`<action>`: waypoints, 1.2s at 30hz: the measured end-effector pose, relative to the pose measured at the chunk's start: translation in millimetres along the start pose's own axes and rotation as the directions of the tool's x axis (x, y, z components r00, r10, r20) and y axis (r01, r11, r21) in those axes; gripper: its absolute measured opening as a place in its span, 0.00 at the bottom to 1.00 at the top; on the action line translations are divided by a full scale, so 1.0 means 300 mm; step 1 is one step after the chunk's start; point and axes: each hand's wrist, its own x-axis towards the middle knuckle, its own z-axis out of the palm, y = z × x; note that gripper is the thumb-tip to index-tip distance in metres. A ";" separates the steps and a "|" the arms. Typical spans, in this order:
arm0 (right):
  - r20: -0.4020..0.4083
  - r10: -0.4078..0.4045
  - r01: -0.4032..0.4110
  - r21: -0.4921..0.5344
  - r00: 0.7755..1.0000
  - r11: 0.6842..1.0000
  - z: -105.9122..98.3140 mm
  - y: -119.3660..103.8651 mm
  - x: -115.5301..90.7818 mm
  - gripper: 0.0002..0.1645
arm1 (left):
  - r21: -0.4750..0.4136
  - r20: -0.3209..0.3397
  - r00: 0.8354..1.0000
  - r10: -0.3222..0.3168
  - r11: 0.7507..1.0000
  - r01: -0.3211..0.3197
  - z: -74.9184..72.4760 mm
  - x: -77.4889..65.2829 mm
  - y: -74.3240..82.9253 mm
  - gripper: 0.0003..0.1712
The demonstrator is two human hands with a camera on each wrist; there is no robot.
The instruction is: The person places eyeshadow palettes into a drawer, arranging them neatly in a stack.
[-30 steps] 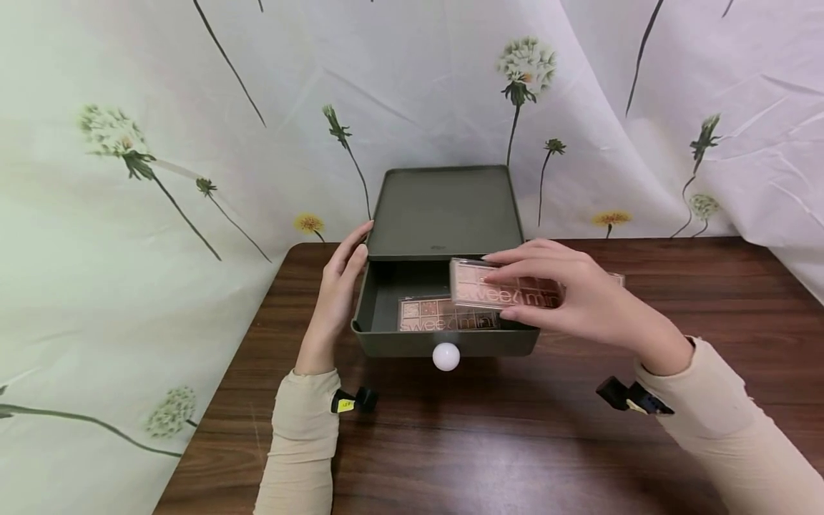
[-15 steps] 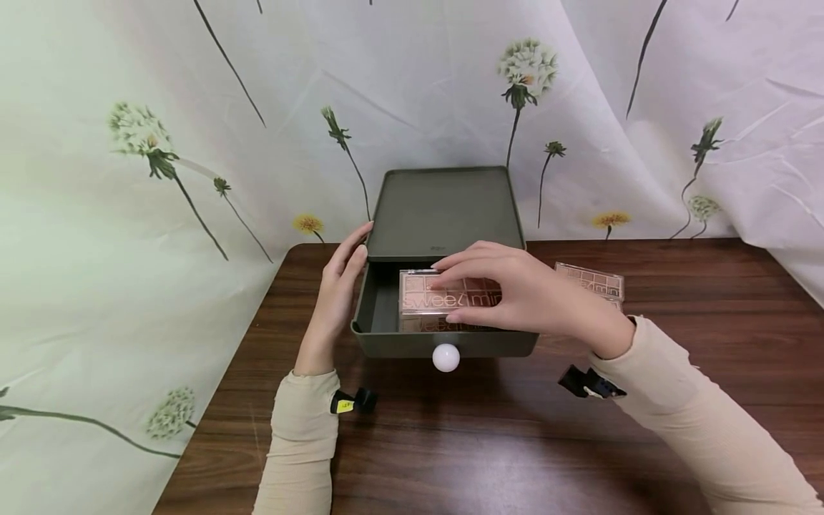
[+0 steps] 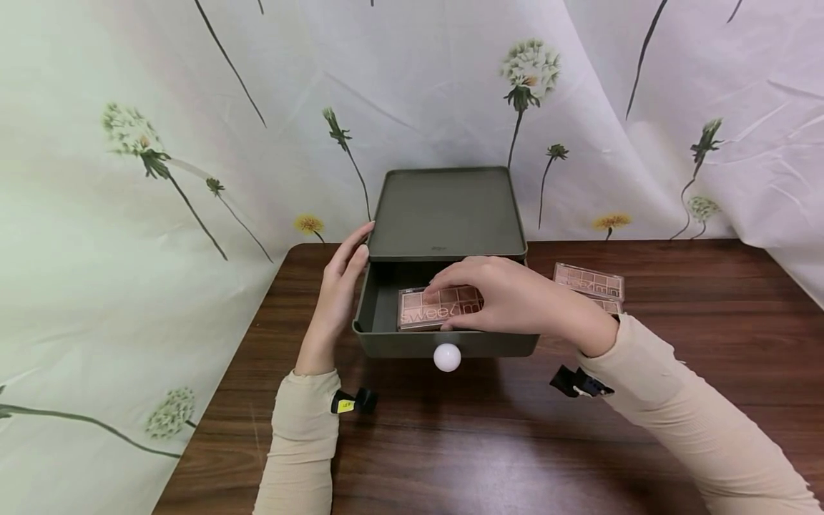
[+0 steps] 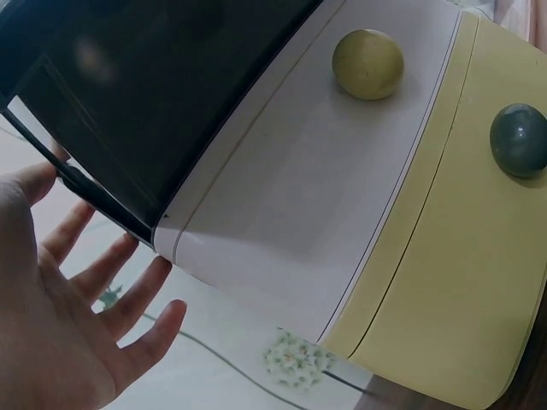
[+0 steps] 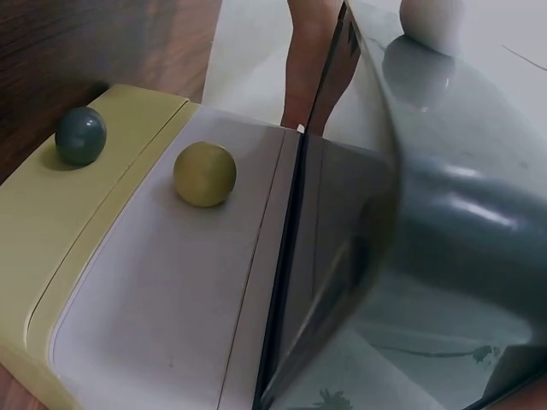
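Right hand [image 3: 508, 295] clamped on an eyeshadow palette [image 3: 418, 306], held inside the pulled-out drawer [image 3: 389, 345]. Left hand [image 3: 337, 279]: straight fingers rested at the left edge of the storage box [image 3: 444, 211]. 2 more palettes [image 3: 587, 279] seen on the table [image 3: 727, 307], right of it. Likely placement step; palette should be laid flat, then released.

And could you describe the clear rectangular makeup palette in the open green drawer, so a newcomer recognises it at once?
On the brown wooden table, find the boxy cabinet with a dark green top. Its open top drawer has a round white knob. Inside, the right hand pinches the palette; the other visible palettes lie outside.
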 end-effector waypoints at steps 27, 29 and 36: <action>-0.048 -0.062 0.066 0.088 0.997 0.994 -0.040 0.023 -0.049 0.24 | -0.008 -0.002 1.000 -0.013 1.000 0.013 0.006 0.003 -0.003 0.26; -0.107 -0.090 0.102 0.105 0.990 0.989 -0.048 0.029 -0.077 0.24 | -0.005 -0.003 1.000 -0.012 1.000 0.012 0.006 0.003 -0.003 0.26; -0.312 -0.141 0.183 0.108 0.940 0.977 -0.073 0.055 -0.178 0.28 | 0.006 -0.002 1.000 -0.002 1.000 0.002 0.008 -0.001 0.000 0.26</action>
